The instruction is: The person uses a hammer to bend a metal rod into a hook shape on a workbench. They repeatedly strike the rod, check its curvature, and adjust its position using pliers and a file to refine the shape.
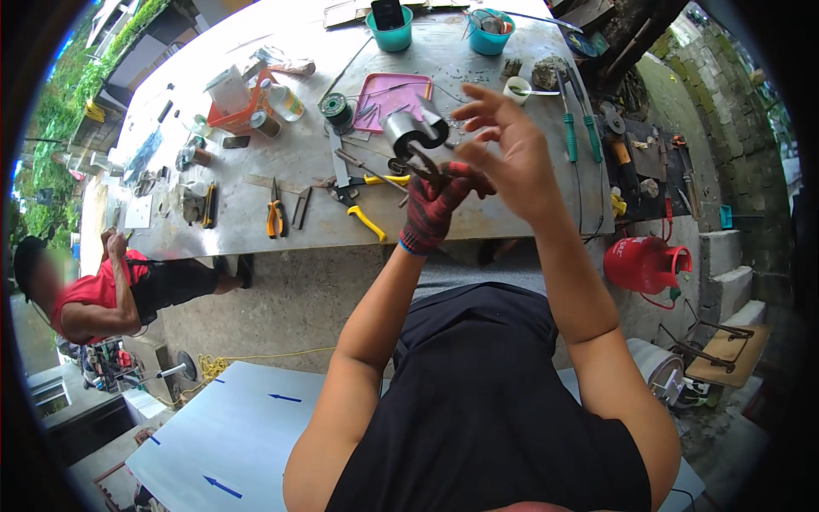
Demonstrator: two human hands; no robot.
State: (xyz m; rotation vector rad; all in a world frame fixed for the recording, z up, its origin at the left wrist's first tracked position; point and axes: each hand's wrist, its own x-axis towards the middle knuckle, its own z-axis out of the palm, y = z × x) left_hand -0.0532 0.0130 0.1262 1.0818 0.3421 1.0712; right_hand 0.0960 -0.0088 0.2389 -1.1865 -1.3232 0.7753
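My left hand (429, 205), in a red and dark knitted glove, is closed on a curved metal piece (408, 132) with shiny faces and a dark hooked edge. It holds the piece up over the near part of the metal table. A brownish part shows between the glove and the piece, but its kind is hard to make out. Bare and raised just right of the piece, my right hand (516, 162) has its fingers apart and appears to hold nothing. Below and left of the glove lie yellow-handled cutters (365, 218). A pink tray (375, 94) with small metal rods lies behind the piece.
On the metal table (281, 175) are orange-handled pliers (275, 220), a wire spool (335, 109), an orange basket (241, 115), teal buckets (392, 38) and green-handled long cutters (570, 128). A red gas cylinder (636, 263) stands right. Another person (102, 294) is at the left.
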